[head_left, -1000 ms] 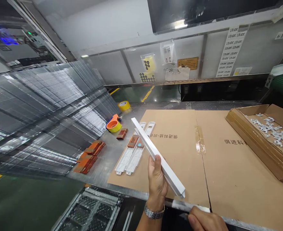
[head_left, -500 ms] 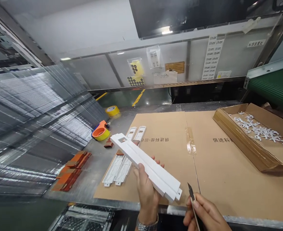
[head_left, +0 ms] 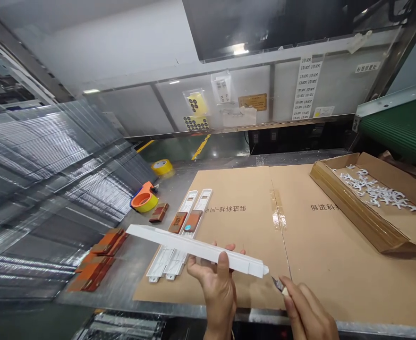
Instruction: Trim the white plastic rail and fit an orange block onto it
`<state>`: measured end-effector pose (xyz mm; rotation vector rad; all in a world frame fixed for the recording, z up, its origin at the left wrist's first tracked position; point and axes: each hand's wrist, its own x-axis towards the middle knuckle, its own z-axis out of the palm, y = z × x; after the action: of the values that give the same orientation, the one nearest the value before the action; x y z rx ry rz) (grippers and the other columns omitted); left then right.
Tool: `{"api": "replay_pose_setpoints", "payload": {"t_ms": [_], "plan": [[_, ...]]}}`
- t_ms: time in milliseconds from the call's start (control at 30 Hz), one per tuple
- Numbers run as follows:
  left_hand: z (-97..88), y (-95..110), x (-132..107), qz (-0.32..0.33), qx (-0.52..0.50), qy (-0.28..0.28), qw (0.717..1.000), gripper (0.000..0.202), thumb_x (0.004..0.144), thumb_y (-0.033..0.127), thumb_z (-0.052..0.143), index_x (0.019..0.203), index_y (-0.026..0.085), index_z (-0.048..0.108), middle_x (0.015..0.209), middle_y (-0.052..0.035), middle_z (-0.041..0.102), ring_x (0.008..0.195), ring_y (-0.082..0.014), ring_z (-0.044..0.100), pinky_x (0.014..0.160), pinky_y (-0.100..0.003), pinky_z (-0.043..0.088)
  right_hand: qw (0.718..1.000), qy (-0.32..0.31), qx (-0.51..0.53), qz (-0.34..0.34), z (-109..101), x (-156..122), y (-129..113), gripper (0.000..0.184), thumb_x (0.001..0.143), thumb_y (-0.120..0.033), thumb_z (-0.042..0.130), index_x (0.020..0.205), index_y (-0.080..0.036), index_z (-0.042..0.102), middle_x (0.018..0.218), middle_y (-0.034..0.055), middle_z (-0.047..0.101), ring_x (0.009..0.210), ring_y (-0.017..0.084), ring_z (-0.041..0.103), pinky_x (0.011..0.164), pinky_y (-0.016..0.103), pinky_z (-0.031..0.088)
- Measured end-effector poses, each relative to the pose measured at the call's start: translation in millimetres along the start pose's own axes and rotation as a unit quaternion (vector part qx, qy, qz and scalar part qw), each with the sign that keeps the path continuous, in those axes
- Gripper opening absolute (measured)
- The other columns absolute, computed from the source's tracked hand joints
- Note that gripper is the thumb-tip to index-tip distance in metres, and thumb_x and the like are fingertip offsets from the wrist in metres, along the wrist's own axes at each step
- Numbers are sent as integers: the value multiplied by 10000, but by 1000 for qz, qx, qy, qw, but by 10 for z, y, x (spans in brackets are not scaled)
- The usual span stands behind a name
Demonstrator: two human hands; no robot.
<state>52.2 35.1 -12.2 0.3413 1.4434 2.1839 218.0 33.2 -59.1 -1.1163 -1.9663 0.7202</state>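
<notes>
My left hand wraps a long white plastic strip, thumb over its top edge, holding it above the cardboard sheet near the bench front. At four o'clock, my right hand pinches a small blade, tip just beside the strip's right end. Two more white strips lie at eleven o'clock.

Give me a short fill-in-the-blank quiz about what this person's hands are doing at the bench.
1. The left hand holds a long ____ plastic strip.
2. The right hand holds a small ____ near the strip's end.
3. The open box of small white parts sits on the ____ side of the bench.

Missing words: white; blade; right
</notes>
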Motion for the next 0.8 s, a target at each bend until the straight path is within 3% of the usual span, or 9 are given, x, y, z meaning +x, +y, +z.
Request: {"api": "replay_pose_setpoints", "payload": {"t_ms": [233, 433, 600, 800], "plan": [[-4, 13, -34, 24, 18, 5, 1000, 584, 737, 394, 716, 1133, 410, 287, 1156, -20, 348, 864, -173, 581, 689, -362, 576, 989, 23, -117, -83, 87, -13, 39, 344, 962, -283, 367, 1249, -195, 535, 738, 64, 593, 643, 190, 574, 585, 266, 431], [12, 12, -29, 23, 7, 18, 1000, 601, 731, 402, 718, 1146, 389, 283, 1130, -31, 365, 859, -186, 570, 682, -417, 583, 978, 35, -154, -132, 22, 57, -13, 340, 983, -287, 337, 1237, -168, 529, 731, 42, 587, 638, 156, 569, 582, 243, 432], [8, 4, -43, 22, 3, 27, 999, 626, 722, 392, 730, 1149, 380, 272, 1114, -34, 386, 875, -189, 562, 672, -401, 584, 968, 17, -184, -171, -33, 78, 11, 330, 978, -269, 358, 1222, -135, 534, 723, 39, 592, 623, 140, 583, 567, 221, 442], [19, -7, -61, 20, 2, 26, 999, 612, 731, 387, 724, 1152, 383, 279, 1133, -32, 384, 867, -183, 571, 699, -426, 584, 977, 20, -171, -129, -1, 61, -17, 348, 989, -297, 319, 1216, -164, 546, 728, 40, 603, 638, 149, 595, 566, 222, 452]]}}
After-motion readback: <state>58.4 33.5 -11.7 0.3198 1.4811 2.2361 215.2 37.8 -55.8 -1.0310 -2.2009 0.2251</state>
